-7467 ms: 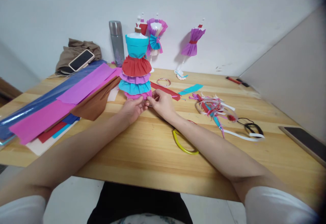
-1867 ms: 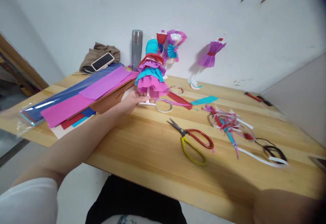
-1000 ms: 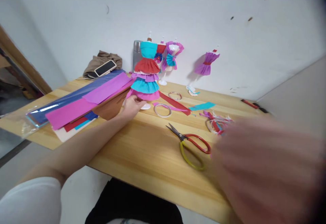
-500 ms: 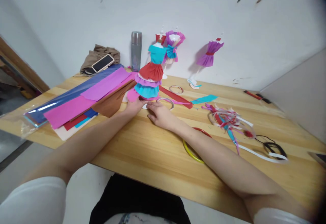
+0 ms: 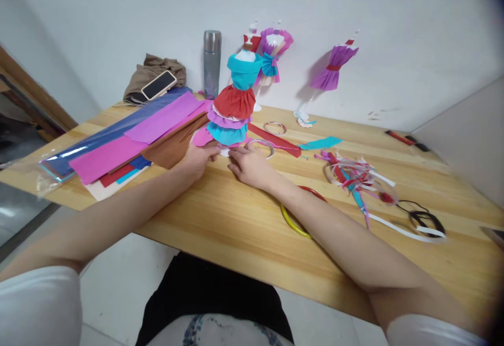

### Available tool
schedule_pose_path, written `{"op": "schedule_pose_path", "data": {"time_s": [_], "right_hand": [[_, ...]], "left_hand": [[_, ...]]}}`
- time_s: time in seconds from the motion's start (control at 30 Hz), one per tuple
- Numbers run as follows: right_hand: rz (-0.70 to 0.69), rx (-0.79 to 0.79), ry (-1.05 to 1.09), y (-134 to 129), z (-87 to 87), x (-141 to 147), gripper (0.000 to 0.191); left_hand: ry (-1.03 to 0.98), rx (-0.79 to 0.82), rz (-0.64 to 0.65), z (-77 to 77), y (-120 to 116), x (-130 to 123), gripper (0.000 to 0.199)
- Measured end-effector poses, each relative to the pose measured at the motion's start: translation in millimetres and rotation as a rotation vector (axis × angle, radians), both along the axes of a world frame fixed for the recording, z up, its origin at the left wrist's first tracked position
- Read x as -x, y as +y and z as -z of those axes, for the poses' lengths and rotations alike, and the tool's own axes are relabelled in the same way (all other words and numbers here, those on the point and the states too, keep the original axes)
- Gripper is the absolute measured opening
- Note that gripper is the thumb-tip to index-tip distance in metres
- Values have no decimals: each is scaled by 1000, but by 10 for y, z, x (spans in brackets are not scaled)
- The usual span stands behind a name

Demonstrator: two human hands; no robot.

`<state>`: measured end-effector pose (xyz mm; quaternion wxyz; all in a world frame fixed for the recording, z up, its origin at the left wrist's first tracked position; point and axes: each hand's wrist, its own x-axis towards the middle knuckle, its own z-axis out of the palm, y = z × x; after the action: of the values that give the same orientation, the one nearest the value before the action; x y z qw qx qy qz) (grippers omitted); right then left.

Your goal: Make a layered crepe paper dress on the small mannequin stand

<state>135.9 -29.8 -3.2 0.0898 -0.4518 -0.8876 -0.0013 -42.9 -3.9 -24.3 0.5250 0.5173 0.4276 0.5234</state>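
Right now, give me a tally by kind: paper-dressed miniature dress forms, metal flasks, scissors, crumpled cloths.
White miniature dress forms in coloured paper dresses: 4
Grey metal flask: 1
Scissors with red and yellow handles, partly hidden: 1
Crumpled brown cloth: 1
Total: 7

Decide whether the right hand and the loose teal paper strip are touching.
Apart. The head view shows bare wood and the end of a red strip between the right hand and the teal strip.
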Motion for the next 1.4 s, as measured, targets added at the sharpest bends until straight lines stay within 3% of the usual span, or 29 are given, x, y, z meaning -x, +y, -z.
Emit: {"op": "schedule_pose_path", "data": {"time_s": [0.17, 0.37, 0.5, 0.67, 0.83, 0.93, 1.0, 1.13, 1.4], "right_hand": [[13, -5, 3, -21, -4, -3, 35], [63, 19, -25, -60, -60, 11, 35], [82, 27, -5, -68, -68, -1, 36], [64, 21, 94, -36, 25, -62, 43], [20, -41, 188, 17, 123, -116, 41], [6, -10, 336, 30, 142, -104, 33], [55, 86, 556, 19, 143, -81, 27], [254, 425, 1151, -37, 119, -44, 16], [235, 940, 1658, -59, 17, -75, 26]], "left_hand": [[-277, 115, 65, -85, -86, -102, 16], [-297, 235, 37, -89, -131, -99, 12], [-319, 335, 47, -179, -206, -110, 15], [-392, 538, -84, -339, -274, -129, 21], [-461, 550, -216, -434, -279, -48, 25], [-487, 569, -223, -490, -278, -28, 42], [-490, 587, -192, -518, -288, -46, 43], [-463, 598, -147, -520, -325, -115, 29], [-436, 572, -115, -448, -294, -123, 29]]}}
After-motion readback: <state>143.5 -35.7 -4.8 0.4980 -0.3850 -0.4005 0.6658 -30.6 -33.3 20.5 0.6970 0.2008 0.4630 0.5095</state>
